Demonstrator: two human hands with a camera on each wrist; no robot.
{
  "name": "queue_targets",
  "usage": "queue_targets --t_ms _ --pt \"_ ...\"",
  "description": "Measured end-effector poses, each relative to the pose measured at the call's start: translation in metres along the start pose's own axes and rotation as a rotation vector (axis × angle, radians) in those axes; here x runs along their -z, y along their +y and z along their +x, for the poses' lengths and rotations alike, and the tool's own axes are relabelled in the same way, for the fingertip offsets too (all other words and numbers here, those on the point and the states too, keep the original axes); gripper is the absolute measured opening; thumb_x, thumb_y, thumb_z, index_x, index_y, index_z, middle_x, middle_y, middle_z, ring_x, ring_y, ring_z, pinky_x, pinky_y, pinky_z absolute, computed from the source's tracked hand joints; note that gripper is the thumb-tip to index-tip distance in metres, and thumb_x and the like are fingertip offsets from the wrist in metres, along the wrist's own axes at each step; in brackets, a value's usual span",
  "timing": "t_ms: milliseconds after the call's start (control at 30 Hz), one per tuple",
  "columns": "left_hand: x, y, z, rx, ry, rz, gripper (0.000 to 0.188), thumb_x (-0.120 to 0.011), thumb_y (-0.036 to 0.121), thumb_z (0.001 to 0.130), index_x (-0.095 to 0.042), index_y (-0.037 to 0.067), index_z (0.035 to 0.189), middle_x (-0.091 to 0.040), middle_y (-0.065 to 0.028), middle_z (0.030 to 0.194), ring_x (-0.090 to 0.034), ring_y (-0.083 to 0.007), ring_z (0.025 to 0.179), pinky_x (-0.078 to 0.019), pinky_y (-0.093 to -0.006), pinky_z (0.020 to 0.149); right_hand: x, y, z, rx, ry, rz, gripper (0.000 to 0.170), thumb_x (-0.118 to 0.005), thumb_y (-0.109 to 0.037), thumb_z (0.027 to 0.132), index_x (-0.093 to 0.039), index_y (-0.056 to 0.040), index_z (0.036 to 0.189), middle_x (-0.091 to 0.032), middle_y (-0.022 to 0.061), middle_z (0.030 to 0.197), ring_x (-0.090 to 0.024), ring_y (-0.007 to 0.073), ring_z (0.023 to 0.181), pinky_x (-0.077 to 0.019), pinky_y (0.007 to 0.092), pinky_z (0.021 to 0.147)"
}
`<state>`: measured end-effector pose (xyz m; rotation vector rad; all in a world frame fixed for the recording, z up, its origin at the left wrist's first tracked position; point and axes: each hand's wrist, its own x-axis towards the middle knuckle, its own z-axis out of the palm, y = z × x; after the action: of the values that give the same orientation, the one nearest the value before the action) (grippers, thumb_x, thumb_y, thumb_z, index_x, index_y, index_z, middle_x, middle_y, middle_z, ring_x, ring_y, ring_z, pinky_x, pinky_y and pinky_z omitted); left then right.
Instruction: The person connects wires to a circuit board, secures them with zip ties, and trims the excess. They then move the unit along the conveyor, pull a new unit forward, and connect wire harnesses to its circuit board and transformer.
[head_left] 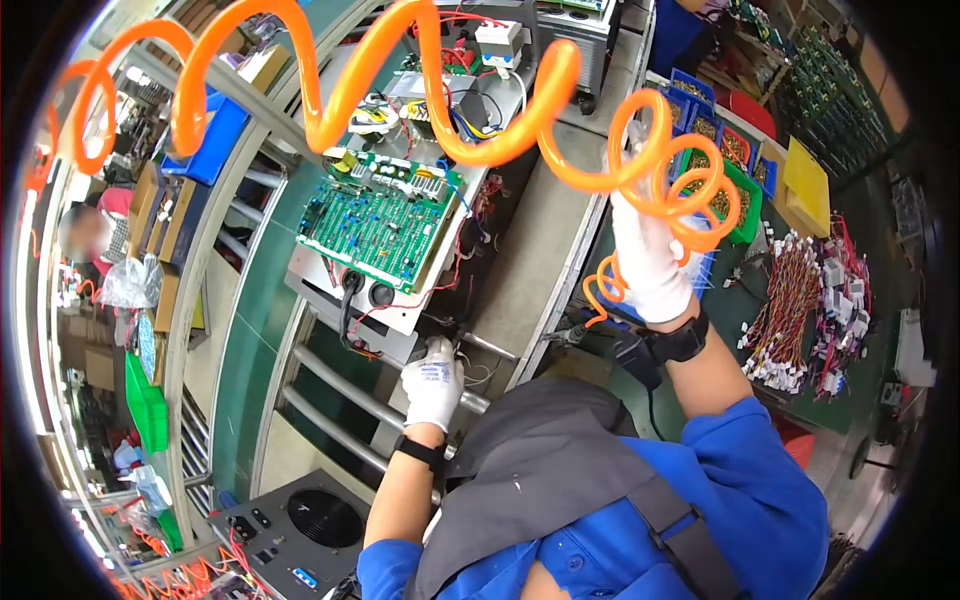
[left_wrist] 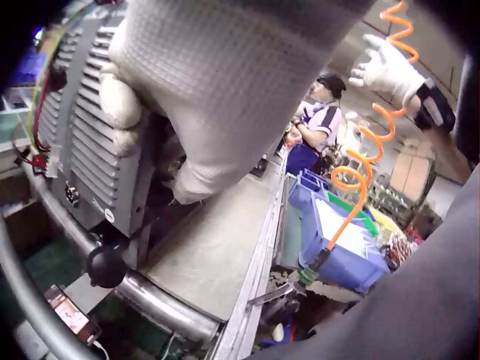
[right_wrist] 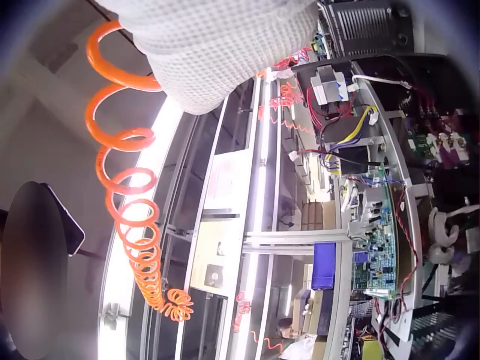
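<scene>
One orange coiled hose (head_left: pixel 490 152) partly hides the green bin (head_left: pixel 752 222).

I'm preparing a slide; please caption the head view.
Gloved left hand at the edge of an open chassis with a green circuit board; right hand behind a coiled orange hose.

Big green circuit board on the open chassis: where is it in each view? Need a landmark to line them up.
Head: left of centre, upper half, beyond the left hand; green circuit board seen from above.
Left wrist: not visible.
Right wrist: right of centre, seen at a steep angle.
Shared landmark: orange coiled hose.
</scene>
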<state>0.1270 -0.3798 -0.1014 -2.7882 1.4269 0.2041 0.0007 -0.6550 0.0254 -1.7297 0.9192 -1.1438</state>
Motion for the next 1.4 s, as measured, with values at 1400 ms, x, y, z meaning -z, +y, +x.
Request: queue_targets --t_ms 1400 --pt "-0.138 -0.121 -0.213 0.859 -0.016 -0.185 0.027 -0.054 0.028 0.091 -0.065 0.006 0.102 -0.067 -0.0211 0.104 -0.064 -0.0390 0.095 -0.0499 -0.0498 0.082 -0.157 -0.009 -0.063 -0.227 -1.063 1.022 0.042 -0.052 -0.030 0.101 -0.048 -0.0062 0.135 -0.055 0.0023 0.131 -0.053 0.0127 0.118 -0.0415 0.0310 0.103"
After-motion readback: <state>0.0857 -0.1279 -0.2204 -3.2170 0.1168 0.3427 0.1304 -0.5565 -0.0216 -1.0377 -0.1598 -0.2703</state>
